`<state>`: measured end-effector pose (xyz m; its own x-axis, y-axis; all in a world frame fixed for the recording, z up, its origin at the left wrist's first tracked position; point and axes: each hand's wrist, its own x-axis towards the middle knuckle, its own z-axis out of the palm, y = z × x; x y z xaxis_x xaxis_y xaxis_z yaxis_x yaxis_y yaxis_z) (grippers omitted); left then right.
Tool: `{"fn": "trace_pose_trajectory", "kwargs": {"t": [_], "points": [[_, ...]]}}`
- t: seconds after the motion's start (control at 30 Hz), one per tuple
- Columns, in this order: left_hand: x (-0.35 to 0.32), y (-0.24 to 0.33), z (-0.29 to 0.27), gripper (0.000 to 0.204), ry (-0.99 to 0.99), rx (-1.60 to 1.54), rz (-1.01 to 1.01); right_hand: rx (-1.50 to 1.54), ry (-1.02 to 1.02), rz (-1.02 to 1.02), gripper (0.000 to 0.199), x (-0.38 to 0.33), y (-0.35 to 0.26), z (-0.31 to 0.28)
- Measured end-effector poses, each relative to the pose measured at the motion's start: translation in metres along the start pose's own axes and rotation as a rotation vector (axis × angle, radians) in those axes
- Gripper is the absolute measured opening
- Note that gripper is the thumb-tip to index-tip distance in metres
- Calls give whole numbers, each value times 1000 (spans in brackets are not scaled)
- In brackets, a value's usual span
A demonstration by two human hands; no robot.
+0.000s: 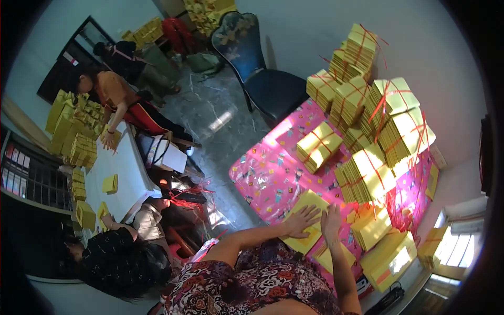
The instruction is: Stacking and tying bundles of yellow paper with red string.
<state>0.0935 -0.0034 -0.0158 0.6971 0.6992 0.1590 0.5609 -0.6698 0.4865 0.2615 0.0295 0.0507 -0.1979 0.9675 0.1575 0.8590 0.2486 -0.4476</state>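
Note:
My left hand (303, 219) lies flat with fingers spread on a yellow paper piece (305, 242) on the pink table. Its fingers hold nothing. Close by on the right, my right hand (331, 224) is turned on edge, fingers stretched out, at the right side of that paper. Whether it touches the paper I cannot tell. Another yellow piece (334, 258) lies partly under my right forearm. Right of my hands are a yellow stack (369, 227) and a larger yellow bundle (388, 262).
Several yellow paper bundles tied with red string (365, 173) are piled on the pink patterned tablecloth (262, 181). Loose red strings (399, 210) lie near them. A dark chair (268, 89) stands behind. Across the aisle, people work at a white table (123, 184) with yellow stacks.

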Motion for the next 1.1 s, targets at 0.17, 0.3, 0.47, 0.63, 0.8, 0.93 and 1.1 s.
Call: {"fn": "trace_pose_trajectory", "kwargs": {"t": [0.17, 0.3, 0.47, 0.63, 0.8, 0.93, 1.1], "points": [[3, 2, -4, 81, -13, -56, -21, 64, -211, 179, 17, -56, 7, 25], [3, 2, 0, 84, 15, -85, 13, 110, -188, 230, 17, -59, 9, 32], [2, -5, -3, 86, -57, -109, 10, 142, -238, 241, 19, -60, 12, 37], [-9, -28, -19, 84, -65, -85, -17, 169, -196, 217, 17, -56, 11, 44], [-9, -31, -25, 82, -69, -43, -9, 135, -248, 244, 20, -53, 18, 49], [-13, -30, -19, 83, -41, -42, -4, 66, -261, 255, 25, -51, 10, 47], [-17, -20, -7, 87, -61, -41, 21, 43, -261, 281, 29, -64, 9, 40]]}}
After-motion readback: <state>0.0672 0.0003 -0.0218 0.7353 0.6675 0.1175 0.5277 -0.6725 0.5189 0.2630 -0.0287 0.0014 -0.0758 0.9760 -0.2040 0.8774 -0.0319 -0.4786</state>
